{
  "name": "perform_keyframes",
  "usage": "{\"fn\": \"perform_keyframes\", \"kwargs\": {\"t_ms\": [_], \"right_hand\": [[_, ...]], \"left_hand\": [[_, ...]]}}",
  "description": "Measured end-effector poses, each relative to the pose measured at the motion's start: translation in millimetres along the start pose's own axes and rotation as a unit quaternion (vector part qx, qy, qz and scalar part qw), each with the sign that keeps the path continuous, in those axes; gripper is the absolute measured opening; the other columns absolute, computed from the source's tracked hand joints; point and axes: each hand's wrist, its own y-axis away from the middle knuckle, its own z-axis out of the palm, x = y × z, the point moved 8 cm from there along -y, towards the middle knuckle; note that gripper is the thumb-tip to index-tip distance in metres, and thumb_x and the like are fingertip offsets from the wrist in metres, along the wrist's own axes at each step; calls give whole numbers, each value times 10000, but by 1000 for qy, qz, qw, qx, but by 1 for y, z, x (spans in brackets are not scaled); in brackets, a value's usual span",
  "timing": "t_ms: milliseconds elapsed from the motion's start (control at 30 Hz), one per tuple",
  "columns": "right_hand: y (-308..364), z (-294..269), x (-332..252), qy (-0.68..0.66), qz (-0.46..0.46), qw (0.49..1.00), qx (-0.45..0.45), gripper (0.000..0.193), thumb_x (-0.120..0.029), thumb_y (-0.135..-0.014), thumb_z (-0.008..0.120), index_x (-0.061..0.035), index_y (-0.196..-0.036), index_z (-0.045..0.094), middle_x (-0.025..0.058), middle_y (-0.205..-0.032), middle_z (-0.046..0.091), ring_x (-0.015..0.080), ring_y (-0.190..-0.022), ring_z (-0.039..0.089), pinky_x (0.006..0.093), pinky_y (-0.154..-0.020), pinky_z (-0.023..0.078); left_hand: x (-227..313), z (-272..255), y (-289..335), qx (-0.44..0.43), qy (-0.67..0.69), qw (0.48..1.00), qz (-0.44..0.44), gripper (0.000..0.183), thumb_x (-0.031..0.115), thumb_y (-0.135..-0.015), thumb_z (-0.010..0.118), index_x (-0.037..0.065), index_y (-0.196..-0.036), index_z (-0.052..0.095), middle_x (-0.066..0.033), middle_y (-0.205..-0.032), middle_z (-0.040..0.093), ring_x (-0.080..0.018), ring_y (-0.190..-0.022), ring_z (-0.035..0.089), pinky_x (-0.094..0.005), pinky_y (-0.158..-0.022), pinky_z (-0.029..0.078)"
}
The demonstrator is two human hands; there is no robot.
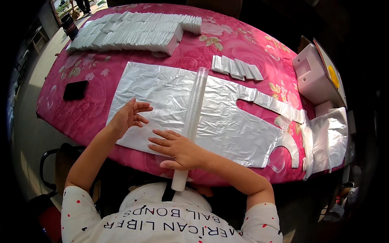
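On the pink bench (101, 97), a pale roll (196, 103) crosses a silvery plastic sheet (162, 87); the left hand (129, 115), fingers parted, is over the sheet, the right hand (180, 150), fingers spread, over the roll.

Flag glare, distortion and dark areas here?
Head view: bright glare on the whitish plastic sheet and the plastic pile at right; head view: fisheye bows the pink table's edges; head view: background right of the table sinks into near-black.
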Motion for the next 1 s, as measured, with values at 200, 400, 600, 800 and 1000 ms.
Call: {"fn": "perform_keyframes", "kwargs": {"t_ms": [200, 400, 600, 800, 1000], "right_hand": [[-34, -38, -13, -83, -49, 987, 128, 462, -402, -884, 472, -57, -1182, 553, 119, -1228, 541, 322, -1170, 473, 414, -952, 383], [-37, -45, 46, 114, 54, 985, 116, 462, -336, -861, 525, -62, -1233, 501, 122, -1310, 463, 305, -1224, 411, 419, -1007, 324], [-106, -3, 59, 178, 13, 983, 45, 537, -410, -879, 468, -95, -1312, 425, 91, -1390, 374, 274, -1326, 268, 433, -1086, 193], [-177, 32, 64, 192, 147, 961, 134, 569, -280, -834, 482, -44, -1339, 368, 180, -1421, 274, 340, -1353, 153, 449, -1098, 123], [-168, 35, 75, -50, 259, 890, 371, 802, -121, -735, 531, 70, -1387, 104, 307, -1424, 88, 392, -1356, 44, 447, -1095, 95]], "left_hand": [[-17, -85, 95, 131, 14, 991, -1, 612, 511, -944, 230, 13, -1179, 497, -114, -1140, 581, -133, -800, 604, -244, -696, 468], [-43, -117, 152, 189, 29, 981, -32, 536, 439, -955, 273, 13, -1178, 509, -94, -1118, 590, -131, -845, 585, -253, -735, 448], [-43, -94, 158, 177, -72, 982, -10, 394, 290, -952, 372, 25, -1222, 485, -83, -1155, 564, -137, -897, 550, -251, -779, 429], [-43, -61, 158, 236, -335, 912, 15, 510, 204, -836, 604, -10, -1246, 389, -124, -1065, 482, -203, -906, 519, -290, -784, 449], [-49, -53, 150, 246, -392, 885, 48, 694, 194, -719, 725, -3, -1274, 357, -114, -1035, 511, -217, -946, 555, -303, -788, 464]]}}
